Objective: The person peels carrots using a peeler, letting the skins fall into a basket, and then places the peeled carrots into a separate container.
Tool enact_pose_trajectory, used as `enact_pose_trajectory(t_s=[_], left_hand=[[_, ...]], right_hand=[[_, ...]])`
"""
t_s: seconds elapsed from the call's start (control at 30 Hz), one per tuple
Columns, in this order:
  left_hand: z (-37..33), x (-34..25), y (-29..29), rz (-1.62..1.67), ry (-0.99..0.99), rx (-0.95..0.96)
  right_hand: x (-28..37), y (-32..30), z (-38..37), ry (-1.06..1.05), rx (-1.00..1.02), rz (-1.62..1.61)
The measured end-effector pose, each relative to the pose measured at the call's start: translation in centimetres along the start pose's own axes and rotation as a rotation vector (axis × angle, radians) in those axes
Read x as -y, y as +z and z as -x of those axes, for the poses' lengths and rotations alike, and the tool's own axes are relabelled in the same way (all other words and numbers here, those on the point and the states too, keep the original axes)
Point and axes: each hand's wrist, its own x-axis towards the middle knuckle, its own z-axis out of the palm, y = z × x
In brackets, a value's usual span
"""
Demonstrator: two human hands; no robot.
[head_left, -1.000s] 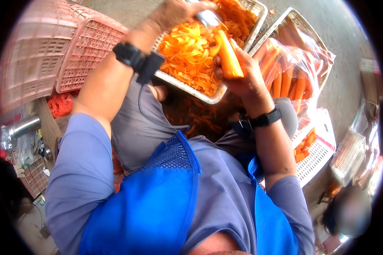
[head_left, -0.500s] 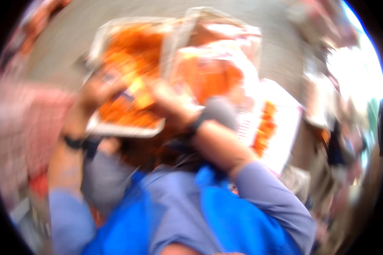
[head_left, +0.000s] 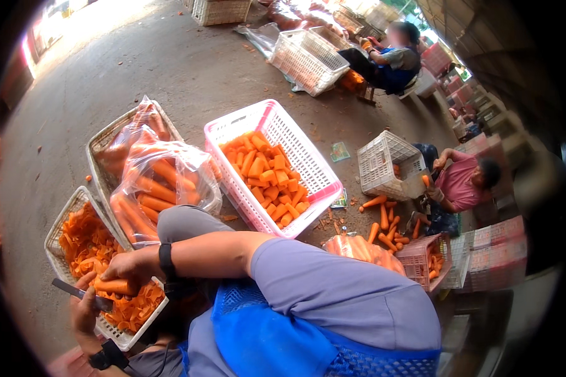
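Observation:
In my right hand [head_left: 127,266] is a peeled orange carrot [head_left: 114,287], its fingers wrapped over the top. My left hand [head_left: 83,316] grips a dark, flat, knife-like tool [head_left: 63,287] close against the carrot; whether it is a knife or a peeler I cannot make out. Both hands hang over a white plastic basket [head_left: 55,242] holding carrot peelings [head_left: 85,242]. Just behind stands another basket [head_left: 96,164], with a clear plastic bag of whole carrots [head_left: 163,179] bulging over it. A pink-and-white crate [head_left: 308,147] beside my knee holds cut carrot pieces [head_left: 264,176].
At the right a person in a pink top [head_left: 462,185] sits by a white crate [head_left: 380,160] and loose carrots [head_left: 387,226]. Farther back, another person [head_left: 396,63] sits by white baskets [head_left: 305,63]. A bag of carrots [head_left: 365,252] lies right of my arm.
My view has swung right, so the baskets and both hands now appear farther left. The blur has cleared, and the cut pieces and seated people show plainly.

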Motion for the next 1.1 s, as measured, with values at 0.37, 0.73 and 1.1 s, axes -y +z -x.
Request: enact_pose_trajectory(t_s=[0.37,0.73,1.1], left_hand=[[0.7,-0.9,-0.2,0.154,0.139,0.035],[3.4,2.9,-3.2,-0.009,0.418,-0.152],[5.1,3.8,-4.1,0.283,0.245,-0.549]], right_hand=[[1.6,5.1,4.5,-0.368,-0.460,1.320],[0.9,9.8,6.1,-0.150,-0.211,0.824],[1.3,5.6,19.3,-0.431,-0.461,0.553]])
